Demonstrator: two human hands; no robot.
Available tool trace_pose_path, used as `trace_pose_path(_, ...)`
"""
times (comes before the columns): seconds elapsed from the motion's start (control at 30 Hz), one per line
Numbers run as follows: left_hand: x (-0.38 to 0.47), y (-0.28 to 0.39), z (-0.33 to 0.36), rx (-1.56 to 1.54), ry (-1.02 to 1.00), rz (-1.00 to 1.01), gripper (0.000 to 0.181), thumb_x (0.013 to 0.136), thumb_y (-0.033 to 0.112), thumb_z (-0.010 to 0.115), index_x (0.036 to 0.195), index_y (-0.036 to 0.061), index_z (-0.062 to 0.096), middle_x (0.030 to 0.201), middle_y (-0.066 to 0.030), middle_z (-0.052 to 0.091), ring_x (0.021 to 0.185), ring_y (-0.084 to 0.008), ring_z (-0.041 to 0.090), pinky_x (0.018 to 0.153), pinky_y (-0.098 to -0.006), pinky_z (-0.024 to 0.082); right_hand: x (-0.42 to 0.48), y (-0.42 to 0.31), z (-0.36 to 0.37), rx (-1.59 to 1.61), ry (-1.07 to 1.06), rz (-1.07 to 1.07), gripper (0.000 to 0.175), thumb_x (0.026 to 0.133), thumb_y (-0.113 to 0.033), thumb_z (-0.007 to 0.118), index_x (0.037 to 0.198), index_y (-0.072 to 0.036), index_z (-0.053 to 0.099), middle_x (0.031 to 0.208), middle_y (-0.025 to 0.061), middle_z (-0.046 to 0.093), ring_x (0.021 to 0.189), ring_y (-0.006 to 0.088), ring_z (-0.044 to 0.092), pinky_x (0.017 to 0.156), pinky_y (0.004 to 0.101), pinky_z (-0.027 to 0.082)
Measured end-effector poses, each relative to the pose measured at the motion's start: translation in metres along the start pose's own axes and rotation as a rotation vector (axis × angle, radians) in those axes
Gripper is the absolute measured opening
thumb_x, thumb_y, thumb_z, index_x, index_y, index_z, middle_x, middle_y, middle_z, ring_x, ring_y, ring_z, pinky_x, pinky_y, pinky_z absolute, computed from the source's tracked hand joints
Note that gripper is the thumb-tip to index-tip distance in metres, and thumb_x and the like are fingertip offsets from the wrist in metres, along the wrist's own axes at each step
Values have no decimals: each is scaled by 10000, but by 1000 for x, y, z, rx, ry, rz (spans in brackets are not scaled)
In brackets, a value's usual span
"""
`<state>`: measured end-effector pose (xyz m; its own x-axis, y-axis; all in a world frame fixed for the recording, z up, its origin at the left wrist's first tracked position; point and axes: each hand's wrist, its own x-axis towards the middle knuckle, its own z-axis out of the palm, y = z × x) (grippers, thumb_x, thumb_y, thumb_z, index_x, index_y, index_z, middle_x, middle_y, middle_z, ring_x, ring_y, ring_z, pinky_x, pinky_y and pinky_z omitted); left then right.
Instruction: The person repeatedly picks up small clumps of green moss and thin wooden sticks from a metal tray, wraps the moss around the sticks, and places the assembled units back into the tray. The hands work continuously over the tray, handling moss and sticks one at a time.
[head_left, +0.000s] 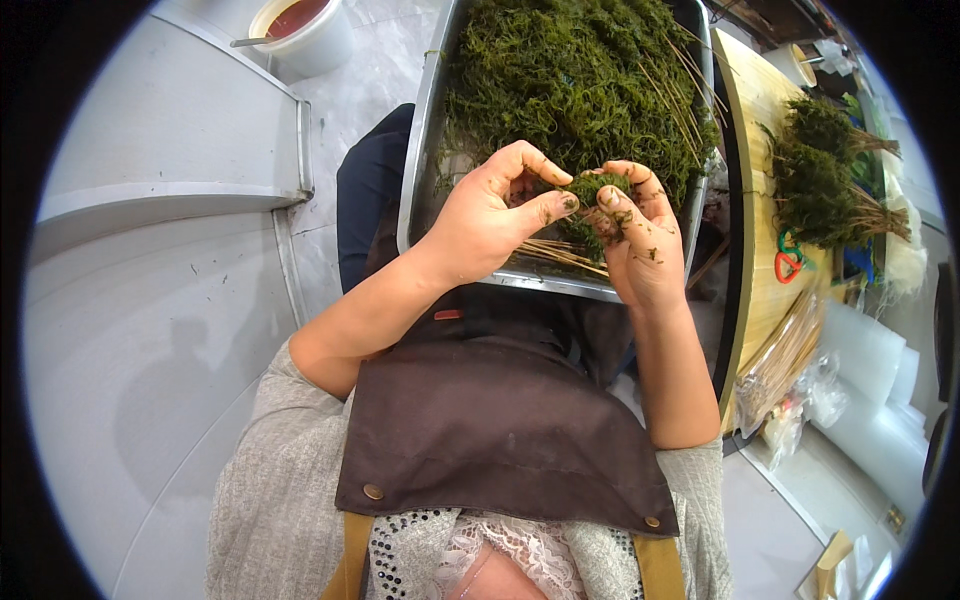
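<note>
My left hand (487, 214) pinches one side of a small clump of green moss (596, 184) between thumb and forefinger. The other side of the clump is in my right hand (645, 229), thumb against fingers, with moss bits stuck to the skin. Both hands are over the near end of a metal tray (411, 180), which holds a large heap of loose green moss (562, 82). Thin sticks (562, 253) lie in the tray below my hands, and more thin sticks (671, 97) rest on the heap's right side. Whether a stick runs inside the held clump cannot be told.
Right of the tray, a wooden table (750, 172) bears moss bundles on sticks (817, 187), red-and-green-handled scissors (787, 259) and a plastic bag of thin sticks (780, 352). A white bucket (322, 37) of reddish contents stands at upper left, beside a grey panel (187, 112).
</note>
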<state>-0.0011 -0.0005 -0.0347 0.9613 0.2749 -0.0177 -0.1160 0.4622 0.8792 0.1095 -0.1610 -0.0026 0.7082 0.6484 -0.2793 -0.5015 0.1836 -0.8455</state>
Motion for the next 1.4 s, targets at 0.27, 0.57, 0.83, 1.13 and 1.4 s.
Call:
trace_pose_path(0.27,4,14,-15,140,-92,-232,179,990,91,706,1139,32,626,1025,2,671,960,-69,628,849,-237,527,0,7,-5,-11,-36,50,222,976,-62,699,1176,-96,610,1057,35,711,971,125,680,815,280,539)
trace_pose_path(0.57,4,12,-1,212,-128,-208,441,1000,42,670,1410,-40,529,1220,-64,670,1093,-122,646,943,-278,534,-3,8,-11,-39,49,103,150,979,-96,720,1115,-52,671,1033,33,719,958,130,684,836,292,556)
trace_pose_path(0.83,5,14,-31,7,55,-168,408,1015,40,630,1406,-41,546,1270,-59,668,1121,-125,634,966,-276,517,-22,-16,-50,-1182,2,-37,107,939,-78,700,1017,-8,721,947,130,722,878,237,707,801,336,547)
trace_pose_path(1.13,-1,3,-38,-144,148,-156,304,1066,125,572,1356,39,596,1237,-50,693,1085,-118,664,933,-285,555,-35,0,-70,-1565,-20,-181,136,920,-104,691,1019,-12,678,976,173,711,938,358,686,825,446,543)
trace_pose_path(1.4,1,5,-35,-156,223,-51,310,1073,149,571,1370,60,584,1229,-52,691,1086,-125,664,915,-306,549,-69,-19,-55,-1209,180,-201,84,957,-26,642,1012,17,595,853,69,618,770,155,600,736,290,496)
